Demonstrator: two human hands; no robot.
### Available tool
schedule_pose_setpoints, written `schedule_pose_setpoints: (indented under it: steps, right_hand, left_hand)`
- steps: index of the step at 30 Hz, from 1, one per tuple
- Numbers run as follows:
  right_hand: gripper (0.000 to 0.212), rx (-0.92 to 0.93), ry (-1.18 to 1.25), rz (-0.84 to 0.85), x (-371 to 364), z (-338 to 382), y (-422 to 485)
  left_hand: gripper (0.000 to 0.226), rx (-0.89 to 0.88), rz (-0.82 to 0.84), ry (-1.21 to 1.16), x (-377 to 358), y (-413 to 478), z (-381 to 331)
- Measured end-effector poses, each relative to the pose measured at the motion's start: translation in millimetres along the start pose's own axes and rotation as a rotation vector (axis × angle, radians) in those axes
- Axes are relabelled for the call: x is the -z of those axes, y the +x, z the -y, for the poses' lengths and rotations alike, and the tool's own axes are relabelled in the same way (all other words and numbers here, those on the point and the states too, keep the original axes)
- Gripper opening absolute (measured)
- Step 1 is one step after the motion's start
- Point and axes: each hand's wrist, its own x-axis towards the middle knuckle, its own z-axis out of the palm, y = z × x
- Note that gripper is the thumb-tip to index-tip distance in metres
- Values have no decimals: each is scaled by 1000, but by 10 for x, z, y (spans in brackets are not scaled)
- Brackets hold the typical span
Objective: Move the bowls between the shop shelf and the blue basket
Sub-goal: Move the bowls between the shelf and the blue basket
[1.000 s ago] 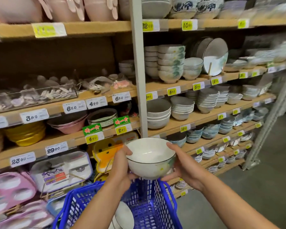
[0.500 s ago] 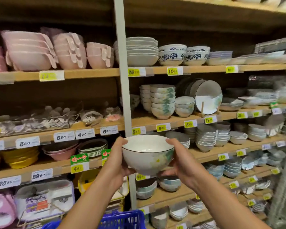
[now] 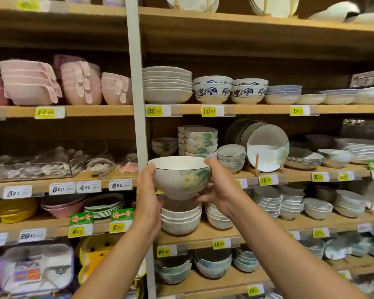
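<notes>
Holding floral bowl point(image 3: 179, 178) upright before the shelf point(image 3: 289, 174), left hand point(image 3: 148, 190) and right hand point(image 3: 219, 188) fingers cupping its sides; basket out of view. Best lowered level onto the matching stack point(image 3: 200, 142); rims aligned, fingers released last.

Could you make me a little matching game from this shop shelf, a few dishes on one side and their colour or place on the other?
Things:
1. held bowl
2. handled bowls
3. patterned bowls
4. propped plate

Descriptions:
A. pink, stacked at upper left
B. white with blue pattern
C. upright on a wooden stand
D. between left hand and right hand

Pairs: 1-D, 2-A, 3-B, 4-C
</notes>
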Motion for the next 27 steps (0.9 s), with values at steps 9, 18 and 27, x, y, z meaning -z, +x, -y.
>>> schedule_pose_setpoints:
  steps: [9,18,27]
  right_hand:
    - [27,7,52,-53,-48,0,579]
    - [29,28,35,-90,-240,21,1440]
    - [21,43,37,-126,-455,-44,1999]
  left_hand:
    - [53,15,66,54,-96,535,125]
    - [34,40,38,94,-170,1332,277]
    - [59,59,-71,229,-176,1846,459]
